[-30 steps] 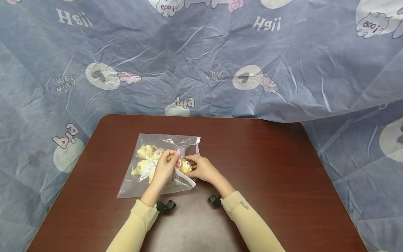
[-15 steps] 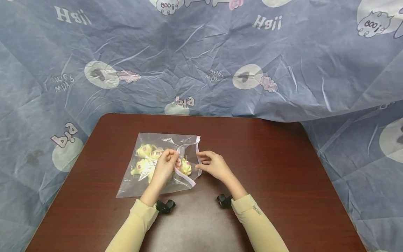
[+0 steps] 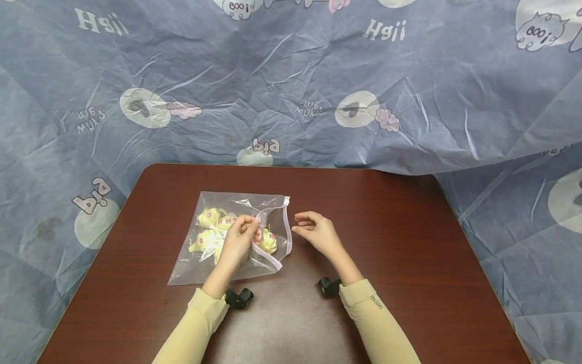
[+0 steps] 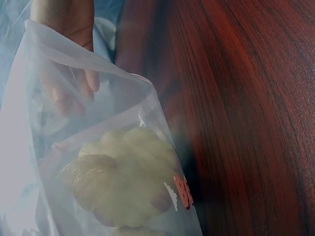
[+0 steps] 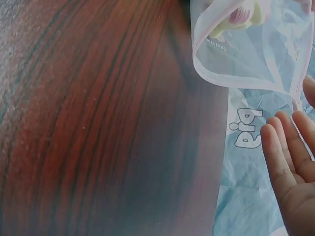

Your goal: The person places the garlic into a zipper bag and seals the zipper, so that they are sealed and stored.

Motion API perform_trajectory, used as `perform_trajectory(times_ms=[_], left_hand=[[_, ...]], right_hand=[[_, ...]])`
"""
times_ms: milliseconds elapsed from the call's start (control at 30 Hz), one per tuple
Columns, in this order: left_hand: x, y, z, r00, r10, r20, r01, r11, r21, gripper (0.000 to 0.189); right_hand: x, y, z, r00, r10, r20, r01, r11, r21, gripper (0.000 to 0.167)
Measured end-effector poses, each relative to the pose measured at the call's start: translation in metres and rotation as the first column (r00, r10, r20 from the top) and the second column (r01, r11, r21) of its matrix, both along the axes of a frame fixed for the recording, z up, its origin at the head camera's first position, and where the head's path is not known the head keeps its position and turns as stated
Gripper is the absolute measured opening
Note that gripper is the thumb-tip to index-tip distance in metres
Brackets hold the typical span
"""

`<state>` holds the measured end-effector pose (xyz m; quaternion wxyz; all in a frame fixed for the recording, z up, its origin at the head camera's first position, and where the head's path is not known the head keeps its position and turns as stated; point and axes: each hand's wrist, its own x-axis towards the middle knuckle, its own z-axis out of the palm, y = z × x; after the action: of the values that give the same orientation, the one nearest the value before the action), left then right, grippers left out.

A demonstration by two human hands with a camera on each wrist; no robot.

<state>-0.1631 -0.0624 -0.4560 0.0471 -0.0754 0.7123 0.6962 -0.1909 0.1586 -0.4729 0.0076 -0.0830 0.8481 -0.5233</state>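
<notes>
A clear zip-top plastic bag lies on the table with its mouth to the right. Several pale yellow rounded things with pink patches are inside; their kind is unclear. One pale yellow thing sits just inside the mouth, also seen through plastic. My left hand pinches the upper layer at the bag's mouth, drawing it back. To the right, apart from the white zip edge, my right hand hovers with loosely bent fingers and holds nothing. The right wrist view shows its fingers extended.
The brown wooden table extends right of the bag. A blue-grey printed cloth hangs behind it and at the sides. Small black cameras sit at both wrists, below yellow sleeves.
My right hand has let go of the pale yellow thing at the mouth and drawn out to the right, clear of the bag. My left hand keeps its pinch in the same place.
</notes>
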Motion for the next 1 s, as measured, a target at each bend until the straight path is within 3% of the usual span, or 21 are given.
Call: perform_trajectory(times_ms=[367,667,1000], left_hand=[[0.001,0.002,-0.004,1.0,0.003,-0.02,-0.004,1.0,-0.029,0.016],[0.003,0.002,-0.004,1.0,-0.006,-0.021,0.005,0.999,-0.036,0.016],[0.005,0.003,-0.005,0.999,-0.034,-0.023,0.034,0.999,-0.018,0.019]], right_hand=[[-0.006,-0.004,-0.002,0.994,-0.111,0.005,0.111,0.994,0.018,0.035],[-0.01,-0.008,-0.004,0.991,-0.131,0.01,0.131,0.99,0.058,0.03],[-0.016,-0.021,-0.003,0.978,-0.16,0.132,0.167,0.985,-0.046,0.039]])
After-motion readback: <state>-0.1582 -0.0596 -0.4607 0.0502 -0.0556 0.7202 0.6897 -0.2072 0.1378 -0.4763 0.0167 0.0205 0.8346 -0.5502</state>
